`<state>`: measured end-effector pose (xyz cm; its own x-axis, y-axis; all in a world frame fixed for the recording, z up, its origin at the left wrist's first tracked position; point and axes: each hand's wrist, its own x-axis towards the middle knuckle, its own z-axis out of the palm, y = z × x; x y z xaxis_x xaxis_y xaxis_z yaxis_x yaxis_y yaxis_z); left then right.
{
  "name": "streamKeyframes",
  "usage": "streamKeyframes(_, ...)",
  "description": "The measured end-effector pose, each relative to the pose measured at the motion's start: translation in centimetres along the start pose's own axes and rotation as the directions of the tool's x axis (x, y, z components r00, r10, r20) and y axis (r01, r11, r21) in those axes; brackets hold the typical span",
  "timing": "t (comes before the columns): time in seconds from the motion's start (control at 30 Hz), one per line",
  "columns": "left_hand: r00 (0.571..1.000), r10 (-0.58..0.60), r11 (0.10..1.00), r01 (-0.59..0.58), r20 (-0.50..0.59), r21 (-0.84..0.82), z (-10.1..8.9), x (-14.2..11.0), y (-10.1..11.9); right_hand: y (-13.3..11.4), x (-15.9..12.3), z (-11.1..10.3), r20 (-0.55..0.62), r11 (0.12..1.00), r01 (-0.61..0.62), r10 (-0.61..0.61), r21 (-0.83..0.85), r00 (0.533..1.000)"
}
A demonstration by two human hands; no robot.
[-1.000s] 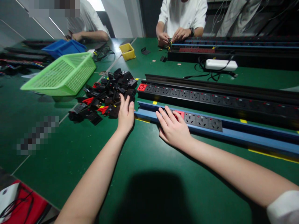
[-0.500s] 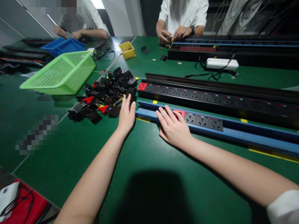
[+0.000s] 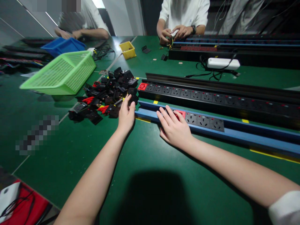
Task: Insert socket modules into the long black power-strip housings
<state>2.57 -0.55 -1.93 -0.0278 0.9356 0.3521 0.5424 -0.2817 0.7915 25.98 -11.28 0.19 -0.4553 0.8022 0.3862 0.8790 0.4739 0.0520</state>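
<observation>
Blue rail [image 3: 236, 138] lies lengthwise across the near part of the bench, its left end just beside the left hand [image 3: 126, 115] and its left part under the right hand [image 3: 174, 128]. Seated in the rail, right of the right hand's fingers: one red socket [image 3: 181, 115], partly covered, then a row of black sockets [image 3: 203, 121]. Right hand: laid nearly flat, fingers extended and a little apart, resting over rail and red socket; thumb low on the near side. Left hand: fingers stretched out, thumb apart, at the right edge of a heap of black and red parts [image 3: 110, 90]; cannot tell whether its fingertips touch one. Surface: green table [image 3: 70, 150]. Beyond the rail, a black strip [image 3: 187, 97] of sockets lies roughly parallel; a white power strip [image 3: 223, 63] is farther off. Far left of the heap: green basket [image 3: 58, 72], blue bin [image 3: 63, 47]; yellow bin [image 3: 130, 55] beyond it. Across the table, two people in white shirts sit with hands at bench level; far right, another person's light trousers [image 3: 241, 15].
</observation>
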Motion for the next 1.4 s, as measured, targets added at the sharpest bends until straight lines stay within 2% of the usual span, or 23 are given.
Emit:
streamKeyframes(0.2, 0.999, -0.004, 0.996, 0.000, -0.042, -0.087, 0.1, 0.1, -0.3, 0.0, 0.0, -0.1, 0.006, 1.000, 0.000, 0.000, 0.011, 1.000)
streamKeyframes(0.43, 0.992, -0.064, 0.987, 0.047, -0.107, -0.153, 0.2, 0.5, -1.3, 0.0, 0.0, -0.2, 0.010, 1.000, 0.001, -0.001, 0.019, 1.000)
streamKeyframes(0.53, 0.988, -0.111, 0.977, 0.087, -0.110, -0.197, 0.1, 0.7, -1.2, 0.0, 0.0, -0.2, 0.017, 1.000, 0.000, -0.001, 0.018, 1.000)
streamKeyframes(0.8, 0.974, -0.137, 0.960, 0.086, -0.181, -0.265, 0.2, 0.9, -0.5, 0.0, 0.1, -0.2, 0.017, 1.000, 0.002, -0.003, 0.010, 1.000)
streamKeyframes(0.97, 0.970, -0.177, 0.961, 0.134, -0.164, -0.242, 0.2, 1.0, -0.8, 0.0, 0.0, -0.3, 0.017, 1.000, 0.001, -0.001, 0.019, 1.000)
streamKeyframes(1.33, 0.986, 0.021, 0.984, -0.049, -0.163, -0.169, -0.4, 0.7, -0.1, 0.1, 0.1, -0.3, 0.027, 1.000, 0.003, -0.003, 0.009, 1.000)
streamKeyframes(1.4, 0.988, 0.054, 0.977, -0.082, -0.145, -0.198, -0.3, 0.6, -0.1, 0.1, 0.1, -0.3, 0.026, 1.000, 0.004, -0.004, 0.006, 1.000)
